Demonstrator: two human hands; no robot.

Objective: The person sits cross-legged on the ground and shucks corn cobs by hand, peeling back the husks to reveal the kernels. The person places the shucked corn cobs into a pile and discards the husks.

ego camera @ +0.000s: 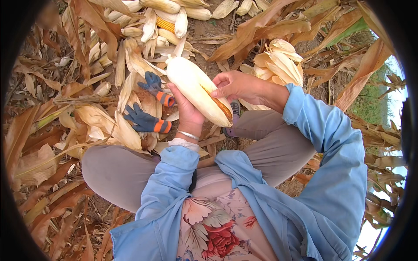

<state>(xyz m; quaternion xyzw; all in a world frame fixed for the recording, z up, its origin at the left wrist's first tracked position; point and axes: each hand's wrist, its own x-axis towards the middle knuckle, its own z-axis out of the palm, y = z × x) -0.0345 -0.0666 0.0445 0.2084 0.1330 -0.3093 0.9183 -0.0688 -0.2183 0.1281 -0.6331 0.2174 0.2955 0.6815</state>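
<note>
An ear of corn (186, 76) in pale dry husk lies slanted across my left hand (187, 109), which holds it from below and the side. The husk is parted along one side, and a strip of orange-yellow kernels (220, 106) shows through. At the edge of this opening, my right hand (240, 86) grips the husk with its thumb and bent fingers. A pair of dark work gloves with orange cuffs lies to the left of my left hand: one glove (142, 118) nearer me, the other glove (152, 81) farther off.
Several husked ears (163, 6) lie piled ahead, one with kernels (165, 24) showing. Loose pale husks (281, 63) sit beyond my right hand. Dry corn leaves (261, 29) and stalks cover the soil around my bent legs (117, 173).
</note>
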